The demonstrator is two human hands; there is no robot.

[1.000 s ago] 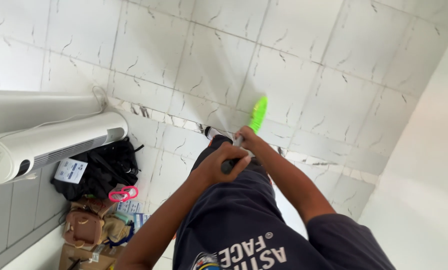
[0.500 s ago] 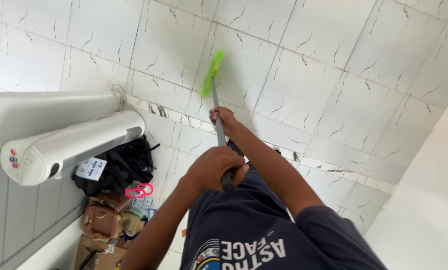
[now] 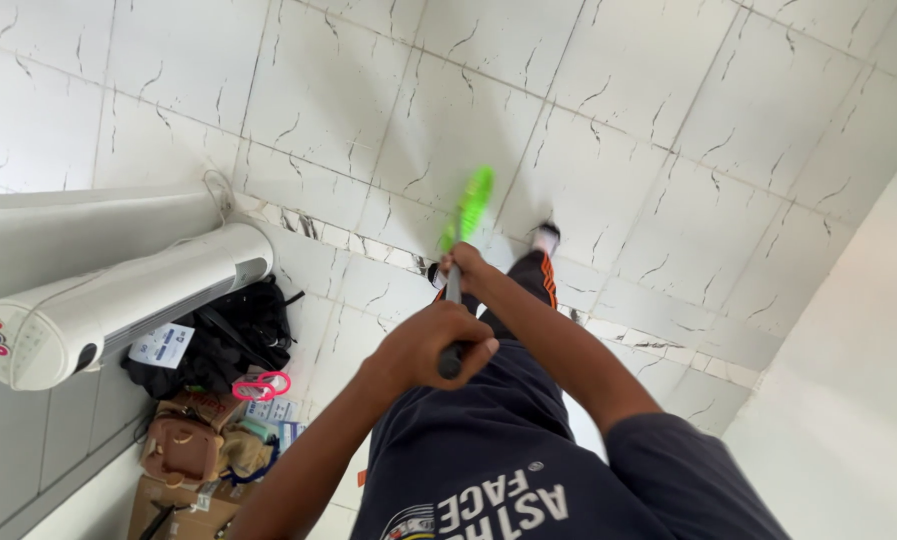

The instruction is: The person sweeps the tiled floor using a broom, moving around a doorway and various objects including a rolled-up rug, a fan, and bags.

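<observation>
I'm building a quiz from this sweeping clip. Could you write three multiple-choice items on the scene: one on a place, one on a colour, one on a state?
1. Where does the white tower fan stand?
A. At the left, beside the black bag
B. At the right wall
C. Between the person's feet

2. What colour is the head of the long-handled broom?
A. Red
B. Bright green
C. Blue

3. How is the grey broom handle held?
A. By one hand only
B. By no hand, it leans on the wall
C. By both hands, one farther down the handle than the other

Answers:
1 A: the fan stands at the left by the black bag and the pile of small items.
2 B: the head is bright green against the white tiled floor.
3 C: the left hand grips the handle's end, and the right hand grips nearer the head.
</observation>
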